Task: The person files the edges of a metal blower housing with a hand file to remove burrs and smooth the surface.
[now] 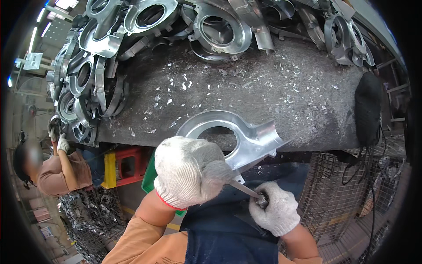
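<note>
The left hand [190, 171], in a white knit glove, is clamped on a shiny stamped metal ring bracket [239, 134] at the near edge of the dark, gritty surface [263, 88]. The right hand [274, 211] is closed around a slim metal file [244, 189] touching the bracket. Bright metal shavings [176, 94] lie scattered beyond, below heaped similar castings [220, 28].

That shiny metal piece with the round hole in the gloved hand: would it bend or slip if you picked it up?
The metal piece is probably stiff: it juts out past the left hand without sagging. Its bare shine suggests slipperiness, and the cut edges may be sharp. It looks thin, so likely light.
</note>
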### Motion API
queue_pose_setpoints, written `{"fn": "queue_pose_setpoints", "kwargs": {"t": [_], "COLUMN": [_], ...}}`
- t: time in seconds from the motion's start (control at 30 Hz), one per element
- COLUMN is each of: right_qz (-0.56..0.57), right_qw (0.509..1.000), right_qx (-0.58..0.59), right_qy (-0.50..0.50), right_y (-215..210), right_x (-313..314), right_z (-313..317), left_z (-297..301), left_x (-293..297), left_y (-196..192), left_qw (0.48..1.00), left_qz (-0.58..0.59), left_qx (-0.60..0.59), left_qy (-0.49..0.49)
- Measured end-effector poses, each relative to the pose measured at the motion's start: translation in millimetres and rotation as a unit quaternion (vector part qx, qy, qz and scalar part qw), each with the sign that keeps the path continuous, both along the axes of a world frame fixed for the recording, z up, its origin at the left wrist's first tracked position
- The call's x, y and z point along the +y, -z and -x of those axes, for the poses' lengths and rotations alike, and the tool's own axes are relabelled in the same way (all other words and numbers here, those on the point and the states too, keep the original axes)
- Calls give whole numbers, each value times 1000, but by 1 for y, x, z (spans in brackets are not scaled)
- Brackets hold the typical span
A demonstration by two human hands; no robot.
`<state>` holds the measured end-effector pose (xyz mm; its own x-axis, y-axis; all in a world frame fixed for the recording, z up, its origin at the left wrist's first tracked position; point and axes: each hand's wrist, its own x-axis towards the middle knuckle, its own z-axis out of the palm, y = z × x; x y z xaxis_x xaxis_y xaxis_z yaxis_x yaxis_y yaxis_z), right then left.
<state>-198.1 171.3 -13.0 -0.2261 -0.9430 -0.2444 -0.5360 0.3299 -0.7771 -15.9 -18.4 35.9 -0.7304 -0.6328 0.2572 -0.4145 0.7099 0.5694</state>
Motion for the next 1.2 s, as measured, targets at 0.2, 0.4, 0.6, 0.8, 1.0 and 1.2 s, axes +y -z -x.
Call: {"fn": "queue_pose_setpoints", "kwargs": {"t": [0.2,0.4,0.6,0.8,1.0,1.2], "right_qz": [34,37,109,106,70,117], "right_qw": [998,992,986,963,955,973], "right_qx": [36,59,122,226,259,195], "right_qy": [43,103,15,-102,-125,-34], "right_y": [11,13,6,-1,-2,11], "right_x": [6,-2,-6,-24,-37,-36], "right_z": [-2,2,37,50,47,36], "left_z": [-3,1,1,9,13,13], "left_x": [0,4,-10,-32,-37,-35], "left_y": [11,2,-10,-19,-18,-23], "left_qw": [999,999,996,988,987,992], "left_qz": [1,-11,55,63,79,44], "left_qx": [26,-26,-63,-111,-98,-94], "left_qy": [-28,-23,23,87,99,77]}}
